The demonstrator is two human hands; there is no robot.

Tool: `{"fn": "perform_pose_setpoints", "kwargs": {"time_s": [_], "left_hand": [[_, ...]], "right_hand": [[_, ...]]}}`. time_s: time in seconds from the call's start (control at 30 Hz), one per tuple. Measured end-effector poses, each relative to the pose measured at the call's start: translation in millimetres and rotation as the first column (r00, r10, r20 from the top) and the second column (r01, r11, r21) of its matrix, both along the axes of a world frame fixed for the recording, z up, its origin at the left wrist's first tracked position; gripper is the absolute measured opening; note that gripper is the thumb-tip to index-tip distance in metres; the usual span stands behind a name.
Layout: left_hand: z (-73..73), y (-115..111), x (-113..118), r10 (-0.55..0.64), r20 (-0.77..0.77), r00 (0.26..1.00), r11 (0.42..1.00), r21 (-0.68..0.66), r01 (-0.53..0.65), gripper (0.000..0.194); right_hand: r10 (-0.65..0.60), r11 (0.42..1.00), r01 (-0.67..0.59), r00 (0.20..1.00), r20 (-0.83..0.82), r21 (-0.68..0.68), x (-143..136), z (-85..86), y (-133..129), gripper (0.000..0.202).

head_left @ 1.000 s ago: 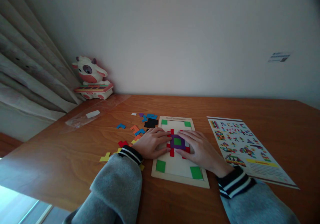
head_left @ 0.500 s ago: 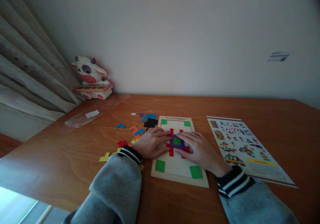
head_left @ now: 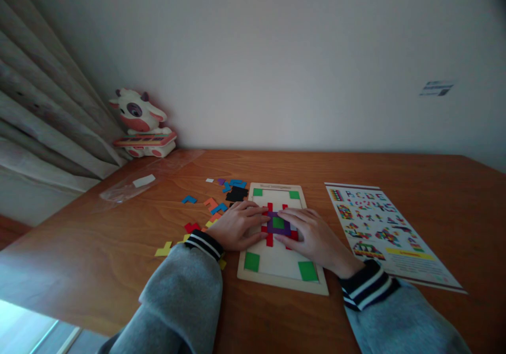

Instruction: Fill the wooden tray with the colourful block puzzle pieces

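Observation:
A pale wooden tray (head_left: 282, 289) lies in front of me with a green square in each corner. At its middle, red pieces (head_left: 270, 240) surround a purple block (head_left: 282, 231) with a green square (head_left: 278, 223) at its centre. My left hand (head_left: 238, 226) rests over the tray's left edge, fingers apart, fingertips touching the left side of the red and purple pieces. From the right, my right hand (head_left: 314, 236) reaches in with spread fingers, its fingertips on the purple block's right side. Part of the pattern is hidden under my right fingers.
Loose yellow (head_left: 163, 249), red (head_left: 192, 227), blue (head_left: 189, 199), orange and black pieces (head_left: 237, 193) lie left of the tray. A printed sheet (head_left: 379, 227) is on the right. A clear plastic bag (head_left: 118, 190) and a cow toy (head_left: 144, 125) are at the back left.
The whole view has shifted very slightly. Both hands keep the same place on the pieces.

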State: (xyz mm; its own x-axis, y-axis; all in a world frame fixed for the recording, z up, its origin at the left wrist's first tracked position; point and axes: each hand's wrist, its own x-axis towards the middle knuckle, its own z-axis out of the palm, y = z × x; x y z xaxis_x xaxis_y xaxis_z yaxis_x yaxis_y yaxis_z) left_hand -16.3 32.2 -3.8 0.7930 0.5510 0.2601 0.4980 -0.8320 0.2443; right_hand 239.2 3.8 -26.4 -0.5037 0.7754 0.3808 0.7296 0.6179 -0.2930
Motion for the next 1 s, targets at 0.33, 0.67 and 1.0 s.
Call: {"fn": "perform_pose_setpoints", "kwargs": {"time_s": [0.33, 0.67, 1.0], "left_hand": [[-0.3, 0.9, 0.5, -0.011, 0.000, 1.000, 1.000, 0.005, 0.011, 0.041], [-0.3, 1.6, 0.2, -0.030, 0.018, 0.999, 1.000, 0.006, 0.030, 0.039], [-0.6, 5.2, -5.5, 0.036, 0.032, 0.999, 0.998, 0.042, -0.037, 0.040]], "right_hand": [[0.006, 1.000, -0.006, 1.000, -0.022, 0.007, 1.0, -3.1, 1.6, 0.048], [-0.016, 0.999, 0.019, 0.997, -0.072, 0.047, 3.0, -3.1, 1.1, 0.036], [-0.121, 0.990, 0.134, 0.970, -0.212, 0.050, 11.5, -3.7, -0.4, 0.021]]}}
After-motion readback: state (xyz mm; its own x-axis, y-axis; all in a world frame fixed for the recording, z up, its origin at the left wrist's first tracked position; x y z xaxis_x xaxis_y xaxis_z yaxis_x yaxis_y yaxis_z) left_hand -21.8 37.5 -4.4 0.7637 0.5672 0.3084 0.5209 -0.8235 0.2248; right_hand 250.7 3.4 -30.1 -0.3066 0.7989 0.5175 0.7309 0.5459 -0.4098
